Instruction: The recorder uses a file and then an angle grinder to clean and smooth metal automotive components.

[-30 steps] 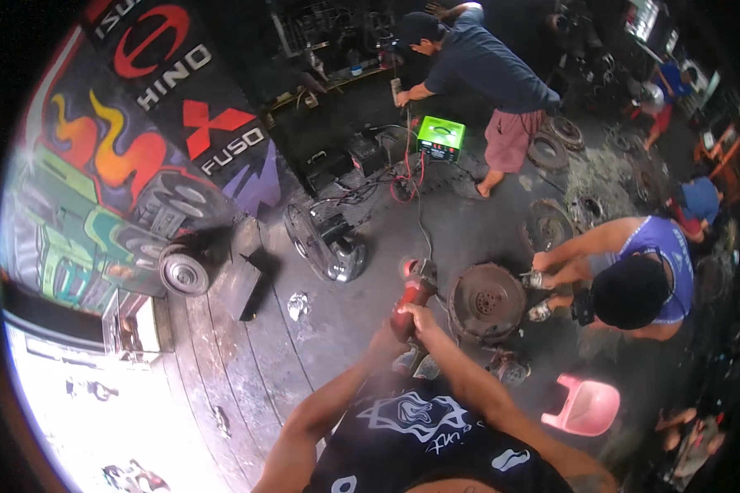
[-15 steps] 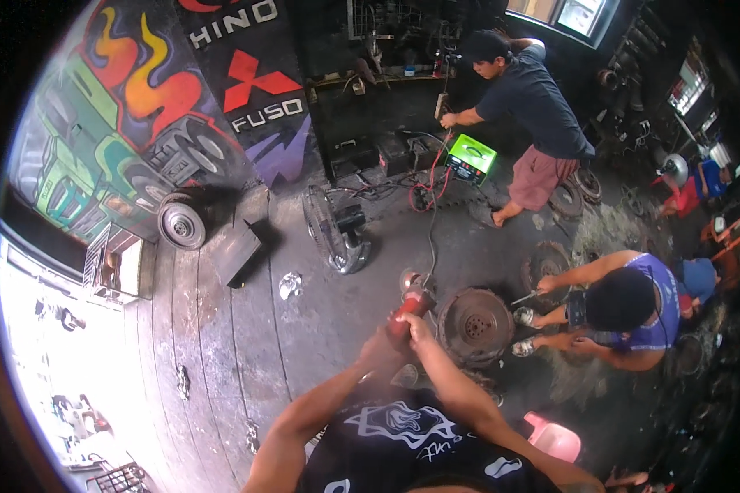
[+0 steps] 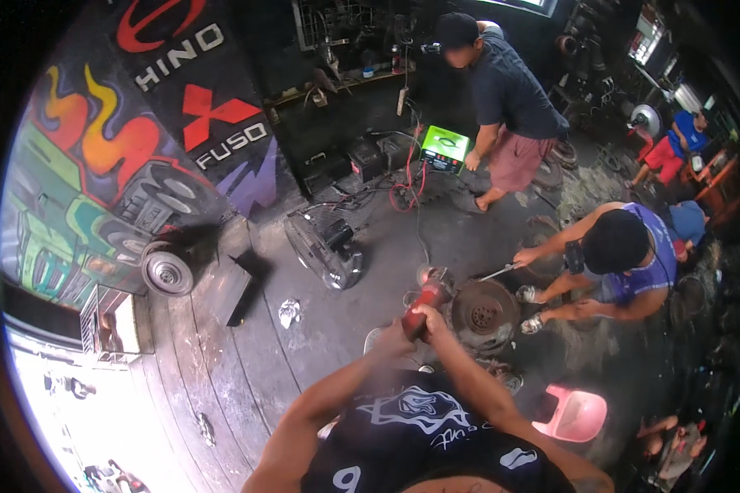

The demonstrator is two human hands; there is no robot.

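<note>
My left hand and my right hand are both closed around the body of a red angle grinder, held out ahead of me. The grinder's metal head points away from me, toward the upper left edge of a rusty round drum-like part on the floor. From this angle I cannot tell whether they touch. A seated co-worker in a purple sleeveless top holds a metal bar whose tip reaches the drum's far edge.
Beyond the drum, a standing person bends by a green charger box with red cables. A floor fan stands ahead to the left. A pink plastic chair is at my right. A cord runs across the floor.
The grinder has come closer to the drum. The seated co-worker's bar has swung to the drum's far edge. The standing person's hand has gone from the hanging cord to the green box.
</note>
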